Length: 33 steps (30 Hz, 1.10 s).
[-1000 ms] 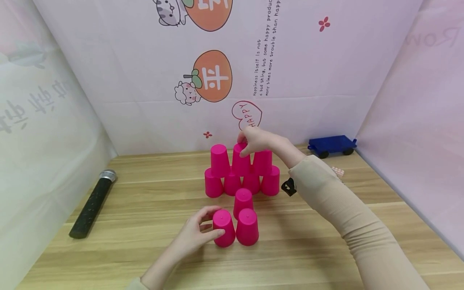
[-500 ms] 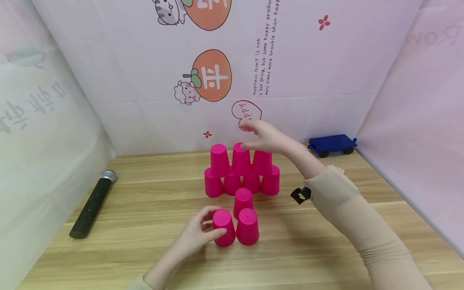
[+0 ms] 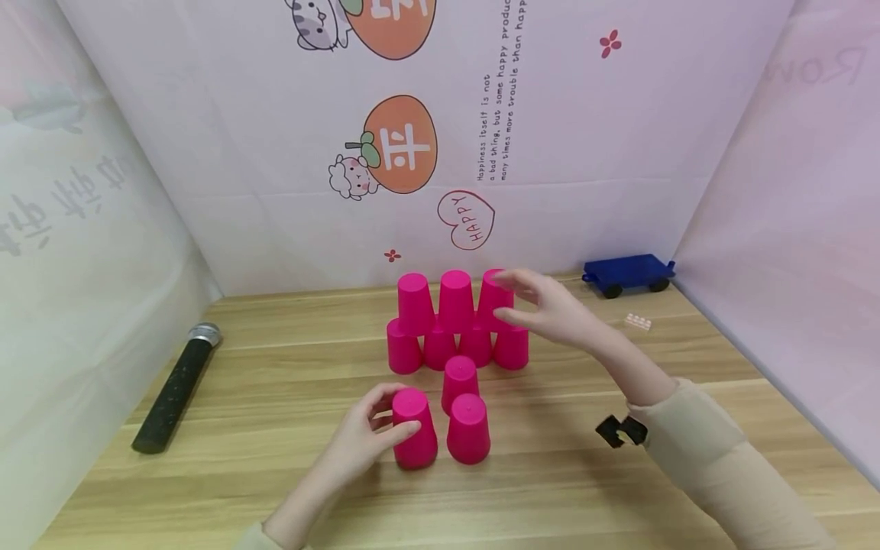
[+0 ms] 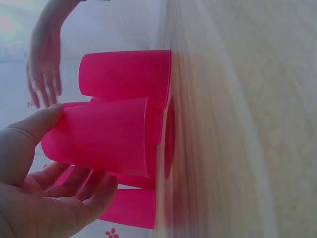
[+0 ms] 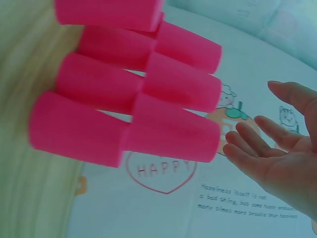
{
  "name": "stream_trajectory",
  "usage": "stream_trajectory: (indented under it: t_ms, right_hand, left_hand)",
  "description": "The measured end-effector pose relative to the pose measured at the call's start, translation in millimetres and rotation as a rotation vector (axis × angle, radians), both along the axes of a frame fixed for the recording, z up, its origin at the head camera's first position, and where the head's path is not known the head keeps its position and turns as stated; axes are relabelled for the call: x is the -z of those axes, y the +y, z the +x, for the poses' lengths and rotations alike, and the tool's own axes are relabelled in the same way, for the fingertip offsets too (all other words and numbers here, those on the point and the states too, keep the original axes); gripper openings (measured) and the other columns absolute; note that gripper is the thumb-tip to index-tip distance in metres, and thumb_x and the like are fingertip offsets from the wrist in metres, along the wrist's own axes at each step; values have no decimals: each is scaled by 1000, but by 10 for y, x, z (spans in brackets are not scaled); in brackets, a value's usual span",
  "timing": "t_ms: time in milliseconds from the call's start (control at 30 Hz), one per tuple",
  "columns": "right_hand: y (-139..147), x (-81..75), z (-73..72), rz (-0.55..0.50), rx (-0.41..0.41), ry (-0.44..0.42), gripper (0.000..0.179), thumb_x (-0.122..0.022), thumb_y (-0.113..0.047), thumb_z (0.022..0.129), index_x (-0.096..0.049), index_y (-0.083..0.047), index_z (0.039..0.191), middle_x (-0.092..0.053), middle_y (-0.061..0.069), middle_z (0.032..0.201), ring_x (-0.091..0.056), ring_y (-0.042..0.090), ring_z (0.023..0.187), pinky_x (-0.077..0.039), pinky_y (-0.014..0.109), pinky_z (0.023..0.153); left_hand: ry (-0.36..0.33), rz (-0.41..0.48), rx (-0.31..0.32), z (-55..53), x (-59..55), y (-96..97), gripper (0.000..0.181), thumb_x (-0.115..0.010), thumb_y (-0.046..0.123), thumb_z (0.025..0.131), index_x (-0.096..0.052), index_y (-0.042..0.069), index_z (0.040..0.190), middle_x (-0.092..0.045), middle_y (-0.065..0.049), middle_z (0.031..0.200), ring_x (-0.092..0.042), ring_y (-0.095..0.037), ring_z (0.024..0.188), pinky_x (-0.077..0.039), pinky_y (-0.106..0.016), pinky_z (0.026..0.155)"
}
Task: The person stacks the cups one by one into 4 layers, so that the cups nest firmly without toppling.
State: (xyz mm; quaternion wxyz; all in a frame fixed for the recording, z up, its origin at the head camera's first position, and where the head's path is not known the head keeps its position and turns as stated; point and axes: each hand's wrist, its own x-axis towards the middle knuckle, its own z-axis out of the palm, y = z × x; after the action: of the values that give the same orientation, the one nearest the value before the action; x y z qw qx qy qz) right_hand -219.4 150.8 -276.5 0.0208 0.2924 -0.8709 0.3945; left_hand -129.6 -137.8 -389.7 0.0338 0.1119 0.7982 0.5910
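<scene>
In the head view my left hand (image 3: 360, 439) grips a pink upside-down cup (image 3: 416, 443) from its left side, thumb in front. The left wrist view has this held cup (image 4: 99, 134) slightly tilted, its rim raised off the wood. Just right of it stands another pink cup (image 3: 469, 431), with a third (image 3: 460, 382) behind. Farther back is a two-row stack: three cups, the middle one (image 3: 456, 302) among them, on a row of several cups (image 3: 404, 347). My right hand (image 3: 553, 309), fingers relaxed, hovers by the stack's right side holding nothing; the right wrist view shows its palm (image 5: 282, 163) apart from the cups.
A black microphone (image 3: 175, 389) lies on the left of the wooden table (image 3: 289, 359). At the back right are a blue wheeled cart (image 3: 629, 275) and a small pale building brick (image 3: 638, 321). Printed cloth walls (image 3: 550, 137) enclose the back and sides.
My right hand has let go of the top row's middle cup and drawn back to the right. My left hand has lifted its cup slightly and shifted it left, away from its neighbour.
</scene>
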Motion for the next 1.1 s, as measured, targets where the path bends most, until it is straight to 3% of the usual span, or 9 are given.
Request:
stream_trajectory:
  t_ms: [167,400,700,1100]
  right_hand:
    - [91,282,131,14,-32,-46,49,-67,-9,86,-49,6,128,-55,24,128,-51,39,122,-41,54,103]
    - [127,536,356,42,-117,-145,44,-69,-16,85,-53,2,123,-60,19,121,-56,37,115,-46,53,97]
    - [120,727,575,2,-162,-294,48,-70,-19,85,-50,3,123,-58,20,120,-56,38,112,-47,52,97]
    - [-12,878,607,-117,-127,-487,62,-72,-18,82,-43,5,131,-53,24,127,-51,41,117,-47,49,99]
  left_hand:
    - [32,31,-64,-41,-72,-46,48,-78,16,76,-58,14,120,-62,-6,111,-58,-20,103,-52,-29,91]
    - [101,-1,-99,-130,-360,-85,50,-77,18,77,-57,14,122,-61,-8,115,-57,-23,105,-53,-34,92]
    - [211,-71,-138,-302,-799,-173,50,-76,24,79,-55,14,124,-61,-7,118,-57,-23,105,-53,-38,92]
    - [323,-87,-197,-683,-1269,-193,53,-74,30,81,-54,12,127,-61,-9,117,-59,-24,106,-50,-41,97]
